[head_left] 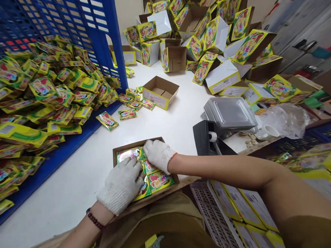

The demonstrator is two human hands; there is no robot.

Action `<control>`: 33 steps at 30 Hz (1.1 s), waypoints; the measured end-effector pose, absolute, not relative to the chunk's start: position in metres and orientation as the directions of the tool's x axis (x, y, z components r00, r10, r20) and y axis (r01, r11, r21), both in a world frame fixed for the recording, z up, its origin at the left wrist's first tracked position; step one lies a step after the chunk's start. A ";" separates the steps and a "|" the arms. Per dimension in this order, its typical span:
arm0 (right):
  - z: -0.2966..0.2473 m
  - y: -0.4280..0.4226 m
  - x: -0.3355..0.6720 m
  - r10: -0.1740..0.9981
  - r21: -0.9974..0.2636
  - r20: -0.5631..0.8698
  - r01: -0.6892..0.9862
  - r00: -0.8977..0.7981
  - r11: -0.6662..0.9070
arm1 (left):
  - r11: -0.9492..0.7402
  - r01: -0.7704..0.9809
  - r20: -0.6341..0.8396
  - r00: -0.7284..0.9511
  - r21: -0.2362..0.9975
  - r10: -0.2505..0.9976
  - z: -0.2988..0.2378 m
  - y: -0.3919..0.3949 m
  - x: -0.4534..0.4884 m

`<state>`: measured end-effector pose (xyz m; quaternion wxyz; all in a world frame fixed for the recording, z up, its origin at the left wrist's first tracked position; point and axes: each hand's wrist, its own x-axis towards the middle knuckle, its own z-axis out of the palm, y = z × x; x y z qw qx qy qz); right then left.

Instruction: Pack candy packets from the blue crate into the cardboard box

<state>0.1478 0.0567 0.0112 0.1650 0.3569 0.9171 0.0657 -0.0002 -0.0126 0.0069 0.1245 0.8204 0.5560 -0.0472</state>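
Note:
In front of me, an open cardboard box [176,179] sits at the table's near edge, with flat yellow-green packs [160,181] laid side by side inside it. My left hand [123,184], in a white knit glove, rests with outstretched fingers across the packs on the box's left side. At the far right part of the box is my right hand [159,156], also gloved. Its fingers are bent down together over a small pack [148,167], which they partly cover; the fingertips are hidden.
A blue crate [121,67] heaped with small packs [43,89] stands on the left. Several loose packs [107,120] and an empty box [160,96] lie beyond my hands. Open boxes [175,57] pile up behind. A black tape dispenser [203,138] and clear plastic trays [231,114] stand right.

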 end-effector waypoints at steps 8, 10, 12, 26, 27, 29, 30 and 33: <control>-0.006 0.043 0.134 0.718 0.351 -0.321 0.627 -0.617 0.696 | -0.235 0.837 0.159 0.179 0.494 0.971 0.013 0.070 -0.059; -0.008 0.042 0.130 0.720 0.374 -0.346 0.616 -0.601 0.694 | -0.176 0.909 0.135 0.134 0.376 0.982 0.005 0.105 -0.079; -0.007 0.044 0.126 0.707 0.358 -0.408 0.611 -0.578 0.706 | -0.206 0.959 0.080 0.194 0.193 0.978 -0.006 0.135 -0.095; 0.008 0.060 0.147 0.606 0.180 -0.573 0.636 -0.553 0.751 | -0.188 0.961 -0.008 0.190 -0.202 0.982 -0.001 0.166 -0.105; 0.014 0.064 0.145 0.592 0.164 -0.606 0.644 -0.532 0.747 | -0.157 0.979 0.021 0.161 -0.130 0.987 0.005 0.161 -0.102; 0.031 0.079 0.141 0.537 0.087 -0.668 0.663 -0.514 0.743 | -0.043 0.995 0.039 0.040 0.093 0.998 0.013 0.150 -0.098; 0.041 0.089 0.139 0.496 0.015 -0.687 0.671 -0.532 0.741 | 0.040 0.975 0.019 -0.045 0.216 0.999 0.015 0.145 -0.096; 0.063 0.133 0.127 0.459 -0.227 -0.558 0.659 -0.691 0.717 | 0.243 0.863 -0.076 -0.234 0.443 0.969 0.011 0.136 -0.095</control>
